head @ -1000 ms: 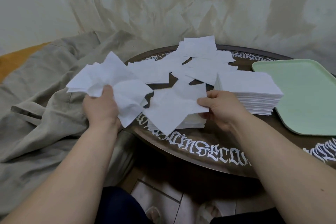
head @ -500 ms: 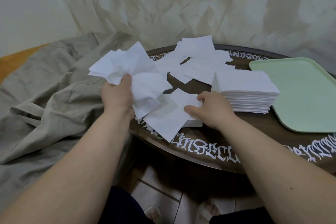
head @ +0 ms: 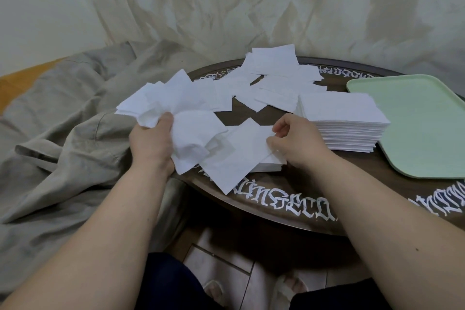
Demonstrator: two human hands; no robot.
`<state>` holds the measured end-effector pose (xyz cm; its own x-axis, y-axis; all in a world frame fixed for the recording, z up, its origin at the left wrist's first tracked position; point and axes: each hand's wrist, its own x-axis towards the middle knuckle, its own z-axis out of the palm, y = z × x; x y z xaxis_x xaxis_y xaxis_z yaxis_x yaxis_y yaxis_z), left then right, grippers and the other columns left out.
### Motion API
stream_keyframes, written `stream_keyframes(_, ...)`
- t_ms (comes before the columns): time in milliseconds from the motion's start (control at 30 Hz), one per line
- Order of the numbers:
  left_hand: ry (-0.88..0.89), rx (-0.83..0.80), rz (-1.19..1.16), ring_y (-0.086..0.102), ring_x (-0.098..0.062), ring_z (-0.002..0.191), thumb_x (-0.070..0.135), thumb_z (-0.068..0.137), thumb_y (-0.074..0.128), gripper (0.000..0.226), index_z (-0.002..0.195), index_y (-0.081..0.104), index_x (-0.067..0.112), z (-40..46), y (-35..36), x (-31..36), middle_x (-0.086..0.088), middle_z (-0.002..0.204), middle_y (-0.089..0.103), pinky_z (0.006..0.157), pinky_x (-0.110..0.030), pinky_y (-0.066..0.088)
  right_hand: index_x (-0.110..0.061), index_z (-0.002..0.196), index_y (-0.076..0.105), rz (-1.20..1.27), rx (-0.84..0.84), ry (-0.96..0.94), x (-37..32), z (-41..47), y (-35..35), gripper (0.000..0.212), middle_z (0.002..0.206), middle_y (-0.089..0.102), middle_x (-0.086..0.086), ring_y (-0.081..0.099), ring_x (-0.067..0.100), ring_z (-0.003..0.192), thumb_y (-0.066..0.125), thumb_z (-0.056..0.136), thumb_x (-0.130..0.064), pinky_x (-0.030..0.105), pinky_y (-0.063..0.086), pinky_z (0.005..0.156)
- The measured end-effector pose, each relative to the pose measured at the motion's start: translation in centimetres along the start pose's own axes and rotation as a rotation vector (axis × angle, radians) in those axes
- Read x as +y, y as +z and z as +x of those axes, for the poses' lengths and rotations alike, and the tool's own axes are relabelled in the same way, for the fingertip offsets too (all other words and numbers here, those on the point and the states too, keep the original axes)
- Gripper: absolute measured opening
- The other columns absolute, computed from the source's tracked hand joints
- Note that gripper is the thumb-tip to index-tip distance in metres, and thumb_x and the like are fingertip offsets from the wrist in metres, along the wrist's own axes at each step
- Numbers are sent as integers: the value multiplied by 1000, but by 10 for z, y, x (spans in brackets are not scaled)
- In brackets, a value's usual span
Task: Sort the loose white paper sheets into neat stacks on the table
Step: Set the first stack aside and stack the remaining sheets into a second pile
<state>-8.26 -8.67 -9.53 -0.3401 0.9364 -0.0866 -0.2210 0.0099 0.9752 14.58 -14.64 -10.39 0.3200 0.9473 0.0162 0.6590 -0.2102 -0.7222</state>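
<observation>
At nine o'clock a crumpled grey cloth (head: 57, 138) abuts the round dark wooden table (head: 314, 199), lettered white around its rim. At three lies a smooth pale green plastic tray (head: 422, 123), beside a squared stack of white sheets (head: 344, 121). Loose white paper sheets (head: 274, 78) scatter at twelve. Centrally, the left hand (head: 151, 143) grips a soft rumpled bunch (head: 176, 106); the right hand (head: 294, 141) pinches one flat sheet (head: 239, 156).

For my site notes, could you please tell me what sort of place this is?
Probably a room in a home, not a workshop: a low round table with white lettering, rumpled beige bedding beside it, and a draped wall cloth.
</observation>
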Motion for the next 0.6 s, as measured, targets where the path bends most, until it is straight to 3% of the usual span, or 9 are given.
stream_keyframes(100,2,-34,-9,68,-14,82,9,88,63,11,86,63,19,-1,0,2,6,88,70,79,-35,57,-17,93,59,34,-25,-1,0,-1,0,15,81,56,-8,56,16,80,66,80,-21,31,48,69)
stream_keyframes(300,-25,-118,9,69,-18,85,10,88,64,7,88,65,17,-7,0,2,2,90,71,78,-36,57,-19,84,61,-23,-60,-60,-7,-5,-3,8,79,57,-8,56,15,76,62,82,-11,24,43,61)
stream_keyframes(400,2,-111,2,68,-17,83,10,89,64,8,88,65,17,-10,-1,5,3,90,70,77,-34,57,-21,76,62,239,21,-28,-15,-11,-10,21,76,61,-3,58,13,66,57,86,-3,23,50,61)
stream_keyframes(500,10,-81,-24,67,-13,78,10,89,63,9,85,63,17,-9,-2,8,6,86,69,75,-32,56,-15,78,67,589,113,73,-18,-16,-18,25,89,65,3,60,15,68,53,88,4,13,50,57)
stream_keyframes(600,-4,-62,-41,67,-13,77,11,88,64,7,85,63,17,-10,-2,9,6,86,70,76,-33,57,-11,83,69,510,3,152,-13,-24,-17,23,93,66,7,63,17,64,55,86,7,17,55,62)
